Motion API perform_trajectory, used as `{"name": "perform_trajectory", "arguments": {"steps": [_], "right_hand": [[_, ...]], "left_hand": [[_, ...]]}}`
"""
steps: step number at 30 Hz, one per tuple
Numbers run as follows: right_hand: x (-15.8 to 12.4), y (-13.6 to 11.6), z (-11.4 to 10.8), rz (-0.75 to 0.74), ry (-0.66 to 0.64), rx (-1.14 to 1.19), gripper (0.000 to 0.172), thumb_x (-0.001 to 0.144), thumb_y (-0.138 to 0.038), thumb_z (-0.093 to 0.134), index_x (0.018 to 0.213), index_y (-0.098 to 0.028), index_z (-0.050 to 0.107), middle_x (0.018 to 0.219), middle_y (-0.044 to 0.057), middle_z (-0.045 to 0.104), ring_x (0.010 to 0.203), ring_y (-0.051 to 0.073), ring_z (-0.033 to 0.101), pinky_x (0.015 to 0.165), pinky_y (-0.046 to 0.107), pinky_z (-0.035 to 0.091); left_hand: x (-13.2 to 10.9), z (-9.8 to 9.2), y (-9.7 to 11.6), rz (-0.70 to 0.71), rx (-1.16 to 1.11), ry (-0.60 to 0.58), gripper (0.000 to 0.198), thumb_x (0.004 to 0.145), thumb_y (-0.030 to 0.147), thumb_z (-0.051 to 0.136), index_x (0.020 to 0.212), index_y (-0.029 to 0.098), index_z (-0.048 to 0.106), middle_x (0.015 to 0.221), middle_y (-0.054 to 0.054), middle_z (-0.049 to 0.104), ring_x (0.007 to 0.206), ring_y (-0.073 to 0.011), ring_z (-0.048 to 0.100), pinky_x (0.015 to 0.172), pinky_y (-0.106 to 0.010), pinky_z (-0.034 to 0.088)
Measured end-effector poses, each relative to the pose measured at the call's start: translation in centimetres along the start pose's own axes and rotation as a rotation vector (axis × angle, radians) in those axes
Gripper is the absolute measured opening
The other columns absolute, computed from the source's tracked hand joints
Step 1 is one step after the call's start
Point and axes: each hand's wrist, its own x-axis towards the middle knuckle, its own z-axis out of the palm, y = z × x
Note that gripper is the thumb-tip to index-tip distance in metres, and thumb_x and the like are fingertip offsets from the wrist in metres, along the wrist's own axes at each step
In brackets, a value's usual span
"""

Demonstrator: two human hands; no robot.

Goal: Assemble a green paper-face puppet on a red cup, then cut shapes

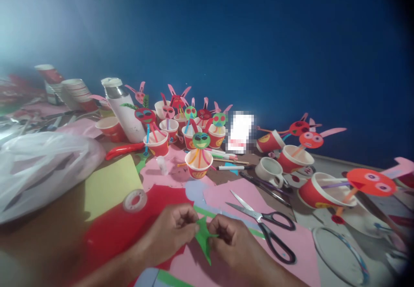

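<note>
Between my two hands is a small pointed piece of green paper (203, 240), its tip hanging downward. My left hand (174, 226) pinches its left edge with thumb and fingers. On the other side my right hand (231, 239) is closed on the right edge of the same piece. Under both hands lie red paper (113, 231) and pink paper (291, 244). Just right of my right hand, black-handled scissors (258, 220) rest with their blades apart. A roll of tape (135, 200) lies on the red paper, beyond my left hand.
Several red paper cups with paper rabbit-like heads, such as the green-faced cup (199, 164), stand behind the work area. A white bottle (124, 114) leans at back left, near a plastic bag (48, 170). Right of centre are a white mug (269, 171) and a tilted cup (323, 192).
</note>
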Motion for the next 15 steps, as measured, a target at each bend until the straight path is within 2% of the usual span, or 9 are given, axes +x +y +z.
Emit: {"name": "perform_trajectory", "arguments": {"steps": [4, 7, 10, 12, 15], "right_hand": [[-0.1, 0.5, -0.2, -0.047, -0.021, -0.026, 0.011, 0.068, -0.009, 0.044, 0.069, -0.017, 0.052, 0.06, -0.005, 0.047, 0.055, 0.009, 0.042, 0.052, 0.02, 0.032], [-0.1, 0.9, -0.5, -0.03, -0.008, -0.027, 0.012, 0.072, -0.011, 0.046, 0.071, -0.017, 0.056, 0.062, -0.004, 0.054, 0.057, 0.01, 0.047, 0.052, 0.019, 0.035], [-0.2, 1.1, -1.0, -0.065, 0.0, 0.029, 0.016, 0.073, -0.008, 0.045, 0.07, -0.017, 0.057, 0.072, -0.001, 0.064, 0.066, 0.011, 0.056, 0.061, 0.02, 0.041], [-0.2, 0.9, -1.3, -0.118, 0.046, 0.026, 0.014, 0.077, -0.009, 0.046, 0.073, -0.018, 0.057, 0.073, -0.001, 0.066, 0.066, 0.011, 0.057, 0.062, 0.02, 0.041], [-0.1, 0.4, -1.6, -0.148, 0.126, -0.042, 0.011, 0.083, -0.017, 0.049, 0.077, -0.019, 0.059, 0.067, -0.003, 0.062, 0.057, 0.01, 0.052, 0.053, 0.019, 0.038]], "left_hand": [[-0.4, -0.1, -0.6, 0.043, 0.086, 0.034, 0.009, 0.074, 0.021, 0.052, 0.068, 0.016, 0.049, 0.057, 0.006, 0.042, 0.05, -0.0072, 0.038, 0.047, -0.02, 0.029], [-0.6, -0.5, -0.8, 0.05, 0.247, 0.089, 0.011, 0.077, 0.021, 0.05, 0.066, 0.017, 0.048, 0.053, 0.007, 0.039, 0.048, -0.0072, 0.035, 0.045, -0.019, 0.026], [-0.5, -1.1, -0.9, 0.051, 0.381, 0.103, 0.012, 0.078, 0.023, 0.049, 0.068, 0.017, 0.051, 0.051, 0.007, 0.038, 0.047, -0.0073, 0.033, 0.044, -0.019, 0.024], [-0.2, -1.4, -1.0, 0.042, 0.382, 0.094, 0.012, 0.077, 0.025, 0.05, 0.07, 0.017, 0.054, 0.053, 0.007, 0.041, 0.048, -0.0078, 0.036, 0.045, -0.019, 0.026], [0.4, -1.6, -1.0, 0.047, 0.296, 0.096, 0.011, 0.076, 0.027, 0.053, 0.073, 0.016, 0.055, 0.06, 0.004, 0.049, 0.054, -0.0096, 0.046, 0.05, -0.019, 0.035]]}}
